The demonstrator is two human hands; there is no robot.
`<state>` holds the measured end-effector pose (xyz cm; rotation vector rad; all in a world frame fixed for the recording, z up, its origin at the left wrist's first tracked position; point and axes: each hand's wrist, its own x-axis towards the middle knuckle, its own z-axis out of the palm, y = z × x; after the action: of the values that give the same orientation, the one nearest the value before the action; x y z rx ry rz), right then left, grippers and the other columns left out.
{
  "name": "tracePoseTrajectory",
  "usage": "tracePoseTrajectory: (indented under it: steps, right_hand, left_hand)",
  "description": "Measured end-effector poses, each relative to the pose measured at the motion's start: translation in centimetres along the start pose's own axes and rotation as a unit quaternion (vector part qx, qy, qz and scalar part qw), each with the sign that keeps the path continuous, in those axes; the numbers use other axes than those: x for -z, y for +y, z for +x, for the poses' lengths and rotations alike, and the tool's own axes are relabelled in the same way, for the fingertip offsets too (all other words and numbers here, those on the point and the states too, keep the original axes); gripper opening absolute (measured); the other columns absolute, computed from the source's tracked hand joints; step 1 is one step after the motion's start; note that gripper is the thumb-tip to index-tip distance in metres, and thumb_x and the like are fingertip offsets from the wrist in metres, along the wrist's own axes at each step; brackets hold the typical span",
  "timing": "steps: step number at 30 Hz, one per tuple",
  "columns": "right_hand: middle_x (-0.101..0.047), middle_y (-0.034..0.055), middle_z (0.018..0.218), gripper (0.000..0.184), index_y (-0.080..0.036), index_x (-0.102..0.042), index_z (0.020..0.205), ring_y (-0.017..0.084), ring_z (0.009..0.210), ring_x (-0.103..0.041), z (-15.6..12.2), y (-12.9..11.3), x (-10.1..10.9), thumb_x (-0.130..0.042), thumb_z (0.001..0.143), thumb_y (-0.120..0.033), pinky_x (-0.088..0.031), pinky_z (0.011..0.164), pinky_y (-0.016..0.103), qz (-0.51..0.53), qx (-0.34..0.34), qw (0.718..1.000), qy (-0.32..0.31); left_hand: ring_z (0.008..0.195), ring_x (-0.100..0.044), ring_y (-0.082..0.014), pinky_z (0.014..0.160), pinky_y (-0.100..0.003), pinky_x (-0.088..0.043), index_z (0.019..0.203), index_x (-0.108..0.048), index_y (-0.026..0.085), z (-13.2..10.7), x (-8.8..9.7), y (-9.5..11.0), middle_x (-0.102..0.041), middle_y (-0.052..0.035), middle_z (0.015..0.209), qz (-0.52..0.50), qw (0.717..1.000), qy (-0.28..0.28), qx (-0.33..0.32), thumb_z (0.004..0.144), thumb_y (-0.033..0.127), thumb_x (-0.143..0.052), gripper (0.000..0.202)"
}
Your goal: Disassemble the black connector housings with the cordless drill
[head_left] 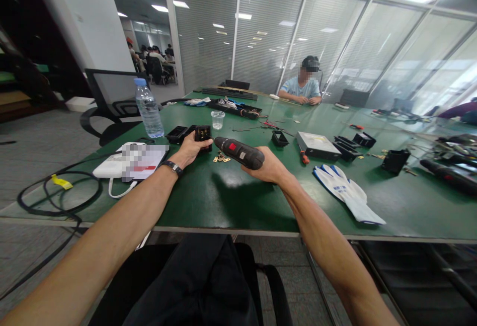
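Observation:
My left hand (189,150) is closed on a small black plastic box (203,134), its open side facing me and brass-coloured bits showing inside. In my right hand (269,165) is a black cordless drill (238,152), held by its grip and pointing left. The drill's front end is close to my left thumb and the box; whether it touches either, I cannot tell. Several small brass plates (222,158) lie on the green table (208,197) below the drill. More black boxes (176,134) stand just left of the held one.
A water bottle (149,110) and a clear plastic cup (217,120) stand beyond my left hand. Left are a white power bank (112,165) and coiled black cable (63,211). Right lie a white glove (345,192), a metal-cased unit (318,144) and a screwdriver (304,158). A person (301,87) sits opposite.

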<state>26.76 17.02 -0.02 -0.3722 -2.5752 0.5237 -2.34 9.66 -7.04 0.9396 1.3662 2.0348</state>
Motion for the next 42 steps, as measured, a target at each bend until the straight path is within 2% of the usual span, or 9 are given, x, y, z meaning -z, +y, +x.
tracePoseTrajectory:
  steps: [24,42]
  right_hand:
    - [-0.054,-0.0002,0.06,0.024,-0.021,-0.049,0.064,0.011,0.054,-0.046,-0.09,0.17,-0.09,-0.066,0.075,-0.035,-0.034,0.054,0.025,0.011,0.013,1.0,-0.002]
    - [-0.057,0.0013,0.062,0.025,-0.02,-0.052,0.065,0.012,0.056,-0.047,-0.07,0.06,-0.07,-0.067,0.074,-0.037,-0.035,0.055,0.025,0.006,-0.01,1.0,-0.008]
  left_hand:
    - [0.083,-0.064,-0.0168,0.08,-0.035,-0.056,0.095,-0.065,0.016,0.08,0.02,-0.02,-0.068,-0.0019,0.09,-0.012,1.0,0.0,0.003,0.047,0.019,-0.094,0.056]
    - [0.083,-0.065,-0.0173,0.078,-0.035,-0.057,0.096,-0.065,0.016,0.24,0.07,-0.16,-0.068,-0.0025,0.092,-0.015,1.0,0.004,0.001,0.047,0.018,-0.094,0.057]
